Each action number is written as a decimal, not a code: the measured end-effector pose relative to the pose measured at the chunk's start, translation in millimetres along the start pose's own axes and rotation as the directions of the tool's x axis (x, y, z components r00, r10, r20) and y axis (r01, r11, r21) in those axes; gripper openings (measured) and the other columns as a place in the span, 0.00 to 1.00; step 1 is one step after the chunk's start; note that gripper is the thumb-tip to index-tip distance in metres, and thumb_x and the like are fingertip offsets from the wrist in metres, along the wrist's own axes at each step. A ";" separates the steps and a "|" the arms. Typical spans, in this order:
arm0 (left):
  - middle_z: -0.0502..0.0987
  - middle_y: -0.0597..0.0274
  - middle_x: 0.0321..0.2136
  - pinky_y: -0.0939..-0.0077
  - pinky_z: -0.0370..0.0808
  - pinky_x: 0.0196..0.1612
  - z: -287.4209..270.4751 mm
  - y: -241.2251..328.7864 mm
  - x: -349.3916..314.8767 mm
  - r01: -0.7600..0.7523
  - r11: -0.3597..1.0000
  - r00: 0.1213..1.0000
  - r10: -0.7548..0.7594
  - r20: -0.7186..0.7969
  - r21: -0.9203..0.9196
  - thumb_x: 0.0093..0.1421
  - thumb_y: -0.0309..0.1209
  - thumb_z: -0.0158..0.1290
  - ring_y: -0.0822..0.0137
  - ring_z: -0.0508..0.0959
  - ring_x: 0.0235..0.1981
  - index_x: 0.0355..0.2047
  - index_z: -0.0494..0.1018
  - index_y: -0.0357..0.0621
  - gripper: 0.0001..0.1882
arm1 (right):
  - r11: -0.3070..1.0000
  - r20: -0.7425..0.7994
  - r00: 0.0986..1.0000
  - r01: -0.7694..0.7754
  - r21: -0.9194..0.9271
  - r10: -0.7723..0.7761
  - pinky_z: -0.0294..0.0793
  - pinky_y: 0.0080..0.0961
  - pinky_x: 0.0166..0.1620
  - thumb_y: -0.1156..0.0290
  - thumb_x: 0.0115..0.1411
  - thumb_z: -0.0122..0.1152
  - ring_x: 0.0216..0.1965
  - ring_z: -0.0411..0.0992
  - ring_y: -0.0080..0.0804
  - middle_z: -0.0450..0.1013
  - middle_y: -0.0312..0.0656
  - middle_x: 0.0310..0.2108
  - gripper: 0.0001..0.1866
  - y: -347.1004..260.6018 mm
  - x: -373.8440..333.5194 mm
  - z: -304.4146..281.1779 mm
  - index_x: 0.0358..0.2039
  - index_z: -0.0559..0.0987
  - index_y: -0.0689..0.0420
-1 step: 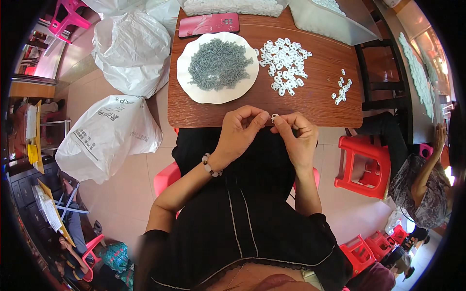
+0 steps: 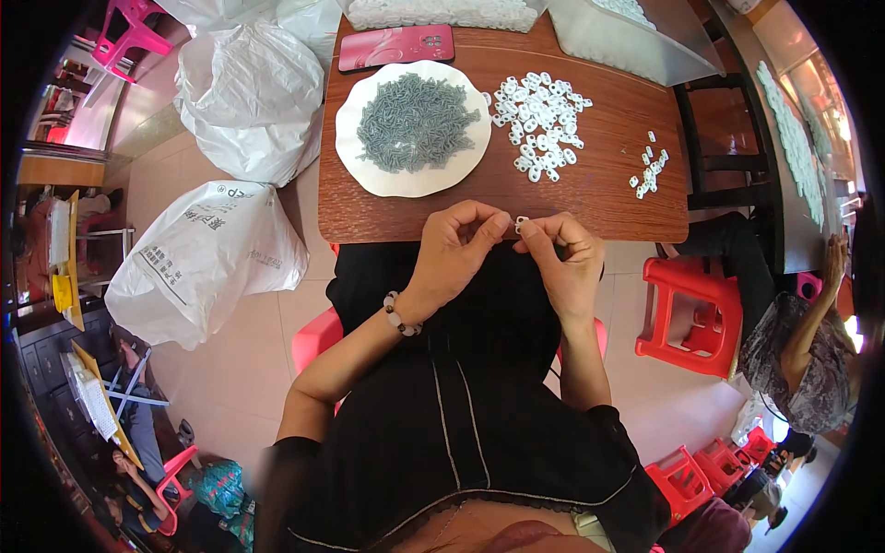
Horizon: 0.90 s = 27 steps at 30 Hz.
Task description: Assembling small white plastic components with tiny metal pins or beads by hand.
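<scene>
Head view: my left hand (image 2: 458, 247) and right hand (image 2: 564, 253) both pinch one tiny white plastic clip (image 2: 522, 222) at the brown wooden table's (image 2: 590, 198) near edge. Looks light, stiff, fiddly; I'd grip its sides.

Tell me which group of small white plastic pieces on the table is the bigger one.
The pile of white pieces right beside the white plate. The other cluster, nearer the table's right edge, holds only a handful.

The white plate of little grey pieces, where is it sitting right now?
In the head view the white plate sits on the left part of the wooden table, just below a pink phone and left of a heap of small white pieces.
</scene>
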<state>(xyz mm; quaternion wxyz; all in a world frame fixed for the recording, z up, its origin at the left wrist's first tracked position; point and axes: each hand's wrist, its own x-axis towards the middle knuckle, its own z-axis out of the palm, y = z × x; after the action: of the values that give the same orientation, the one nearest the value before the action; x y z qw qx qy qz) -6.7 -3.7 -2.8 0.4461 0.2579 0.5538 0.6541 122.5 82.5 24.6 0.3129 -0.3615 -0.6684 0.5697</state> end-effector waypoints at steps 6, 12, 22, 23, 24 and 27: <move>0.74 0.75 0.22 0.90 0.61 0.23 0.6 0.9 -1.5 0.001 1.000 1.000 -0.001 -0.009 0.021 0.61 0.31 0.55 0.87 0.66 0.22 0.33 0.76 0.35 0.09 | 0.998 -0.005 1.000 0.023 -0.064 -0.023 0.67 0.14 0.29 0.76 0.55 0.63 0.22 0.70 0.16 0.74 0.36 0.20 0.03 0.8 -0.1 0.1 0.25 0.80 0.62; 0.76 0.70 0.24 0.88 0.64 0.25 0.3 -1.8 -0.8 -0.084 0.993 0.996 0.085 -0.013 0.083 0.60 0.28 0.56 0.84 0.68 0.23 0.30 0.77 0.35 0.07 | 0.982 0.000 0.995 0.098 -0.164 -0.099 0.67 0.16 0.28 0.76 0.54 0.64 0.21 0.71 0.18 0.74 0.37 0.20 0.04 -3.8 1.1 1.8 0.25 0.80 0.62; 0.76 0.65 0.26 0.85 0.68 0.27 2.8 -1.7 -2.7 -0.167 0.964 0.982 0.182 -0.056 0.205 0.57 0.24 0.57 0.79 0.72 0.24 0.28 0.76 0.35 0.04 | 0.989 0.031 0.996 0.090 -0.120 -0.086 0.64 0.16 0.26 0.75 0.54 0.64 0.20 0.68 0.18 0.74 0.38 0.19 0.05 3.6 -0.4 2.7 0.24 0.79 0.63; 0.75 0.65 0.26 0.85 0.68 0.27 2.5 -3.9 -2.6 -0.166 0.964 0.981 0.182 -0.062 0.208 0.57 0.24 0.57 0.79 0.72 0.24 0.28 0.76 0.35 0.04 | 0.992 0.030 0.997 0.077 -0.097 -0.074 0.64 0.17 0.26 0.75 0.55 0.64 0.20 0.67 0.18 0.74 0.38 0.19 0.06 5.9 -0.6 3.0 0.23 0.79 0.63; 0.75 0.65 0.26 0.85 0.68 0.27 2.5 -5.5 -2.0 -0.165 0.964 0.981 0.181 -0.061 0.207 0.57 0.24 0.57 0.79 0.72 0.24 0.28 0.76 0.35 0.04 | 0.992 0.030 0.997 0.076 -0.098 -0.074 0.64 0.17 0.26 0.75 0.55 0.64 0.20 0.67 0.18 0.74 0.38 0.19 0.06 7.9 -0.7 2.6 0.23 0.79 0.63; 0.76 0.64 0.26 0.84 0.68 0.27 3.0 -7.5 -0.2 -0.158 0.964 0.983 0.174 -0.056 0.212 0.57 0.25 0.57 0.79 0.72 0.24 0.29 0.76 0.35 0.05 | 0.997 0.029 0.999 0.034 -0.070 -0.032 0.64 0.16 0.26 0.75 0.56 0.64 0.21 0.69 0.17 0.74 0.37 0.19 0.06 10.7 -0.5 1.7 0.24 0.79 0.63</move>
<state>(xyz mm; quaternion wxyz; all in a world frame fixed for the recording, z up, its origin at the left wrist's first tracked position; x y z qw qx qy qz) -1.9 -2.5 -9.1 0.3395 0.3239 0.6115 0.6371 122.7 82.1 13.7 0.2998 -0.3532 -0.6982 0.5458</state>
